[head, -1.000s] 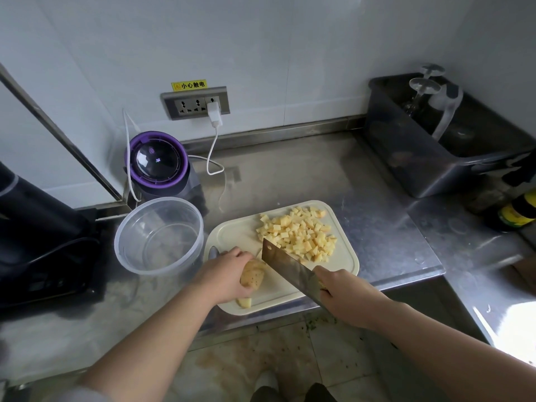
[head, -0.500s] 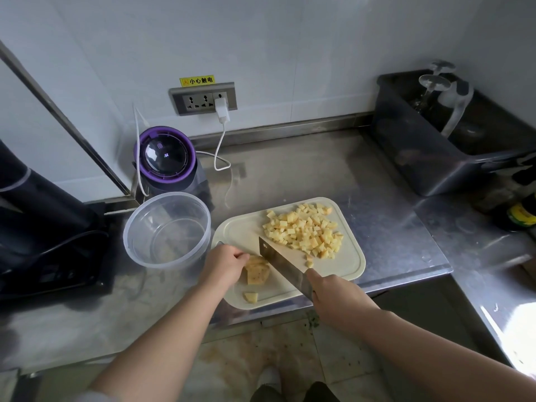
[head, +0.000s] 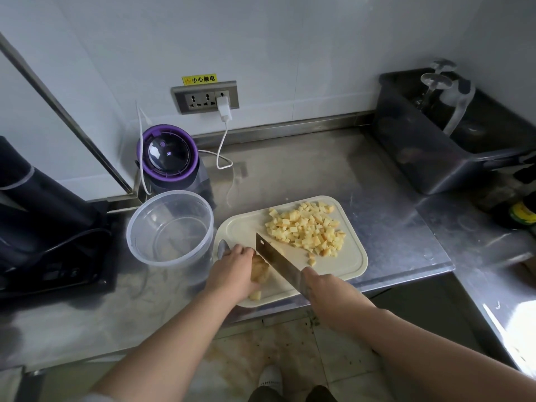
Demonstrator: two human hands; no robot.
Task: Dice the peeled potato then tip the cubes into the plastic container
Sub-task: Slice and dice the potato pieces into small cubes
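Note:
A cream cutting board (head: pixel 352 264) lies on the steel counter with a pile of yellow potato cubes (head: pixel 307 230) on its far right half. My left hand (head: pixel 233 271) holds the remaining chunk of peeled potato (head: pixel 259 269) on the board's near left corner. My right hand (head: pixel 322 284) grips the handle of a cleaver (head: pixel 277 261), whose blade stands against the right side of the chunk. One loose cube (head: pixel 255 295) lies near the board's front edge. The clear round plastic container (head: pixel 171 227) stands just left of the board with nothing visible inside.
A purple-rimmed appliance (head: pixel 168 158) with a white cable stands behind the container, plugged into a wall socket (head: pixel 206 97). A dark bin (head: pixel 452 132) sits at the back right, bottles (head: pixel 522 211) beside it. Black equipment (head: pixel 43 216) fills the left. The counter edge runs just under the board.
The cleaver came down into the potato chunk and now stands against its right side again. My left hand has shifted its hold on the chunk.

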